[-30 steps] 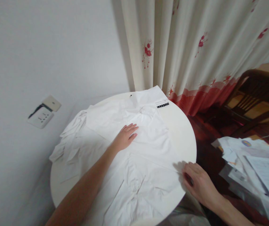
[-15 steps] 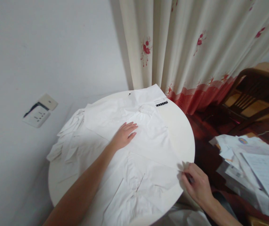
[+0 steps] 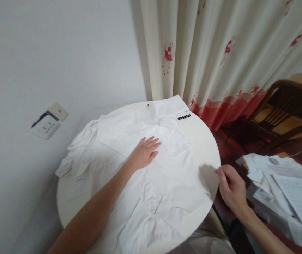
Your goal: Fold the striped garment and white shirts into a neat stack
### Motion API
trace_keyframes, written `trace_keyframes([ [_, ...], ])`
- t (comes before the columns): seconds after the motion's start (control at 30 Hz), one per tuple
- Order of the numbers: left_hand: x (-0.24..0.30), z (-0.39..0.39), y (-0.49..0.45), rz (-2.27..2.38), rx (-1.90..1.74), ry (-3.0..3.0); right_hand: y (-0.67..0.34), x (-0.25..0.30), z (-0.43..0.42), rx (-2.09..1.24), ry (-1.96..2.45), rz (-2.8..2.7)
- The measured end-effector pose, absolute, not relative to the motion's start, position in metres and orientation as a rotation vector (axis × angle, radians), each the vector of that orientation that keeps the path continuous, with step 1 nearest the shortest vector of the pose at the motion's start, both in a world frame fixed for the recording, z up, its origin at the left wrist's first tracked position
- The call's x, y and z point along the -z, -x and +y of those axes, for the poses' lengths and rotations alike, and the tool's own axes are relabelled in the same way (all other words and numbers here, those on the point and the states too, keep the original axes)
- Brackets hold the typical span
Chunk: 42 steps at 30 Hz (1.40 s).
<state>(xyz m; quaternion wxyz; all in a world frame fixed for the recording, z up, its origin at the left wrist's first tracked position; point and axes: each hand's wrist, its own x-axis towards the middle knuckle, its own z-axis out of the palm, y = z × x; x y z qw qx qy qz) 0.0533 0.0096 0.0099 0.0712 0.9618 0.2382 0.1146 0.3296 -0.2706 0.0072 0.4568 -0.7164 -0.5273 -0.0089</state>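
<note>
A white shirt (image 3: 130,176) lies spread over a round white table (image 3: 205,148), its collar toward the curtain. My left hand (image 3: 144,153) rests flat on the middle of the shirt, fingers stretched out and open. My right hand (image 3: 231,188) hovers just off the table's right edge, fingers curled together in a loose pinch; I cannot see anything in them. The shirt's right hem lies on the table beside that hand, apart from it.
A paper with a black-and-white label (image 3: 182,115) pokes out under the collar. A cream curtain with red flowers (image 3: 219,53) hangs behind. A dark wooden chair (image 3: 285,113) and a pile of papers (image 3: 285,183) stand right. A wall socket (image 3: 49,121) is at left.
My right hand has let go of the shirt's right hem and pulled back off the table edge to the right. My left hand slid slightly toward the collar.
</note>
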Motion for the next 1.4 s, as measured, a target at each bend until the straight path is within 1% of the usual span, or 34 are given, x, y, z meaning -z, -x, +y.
trace_keyframes([
  [0.17,-0.011,-0.003,-0.058,0.666,-0.222,-2.902,-0.295,-0.030,-0.197,-0.076,1.730,-1.711],
  [0.23,-0.011,-0.006,-0.057,0.671,-0.206,-2.906,-0.284,-0.025,-0.175,-0.085,1.748,-1.903],
  [0.33,-0.011,-0.007,-0.054,0.714,-0.206,-2.908,-0.278,-0.004,-0.161,-0.038,1.835,-2.062],
  [0.5,-0.001,0.008,-0.040,0.980,-0.259,-2.849,-0.287,0.025,-0.166,0.116,1.968,-2.039],
  [0.63,0.007,0.033,-0.020,1.310,-0.313,-2.721,-0.287,0.027,-0.167,0.197,1.992,-2.007],
  [0.77,0.013,0.054,-0.003,1.577,-0.416,-2.589,-0.286,0.028,-0.166,0.210,1.996,-1.982],
  [0.93,0.016,0.055,0.001,1.727,-0.571,-2.543,-0.287,0.028,-0.167,0.208,1.993,-1.988],
  [1.07,0.008,0.054,0.012,1.846,-0.618,-2.528,-0.287,0.027,-0.167,0.216,1.999,-2.000],
  [1.23,-0.009,0.069,0.048,2.133,-0.810,-2.271,-0.289,0.030,-0.166,0.205,1.989,-2.000],
  [1.4,-0.011,0.086,0.063,2.134,-1.026,-2.158,-0.289,0.030,-0.165,0.191,1.986,-2.001],
])
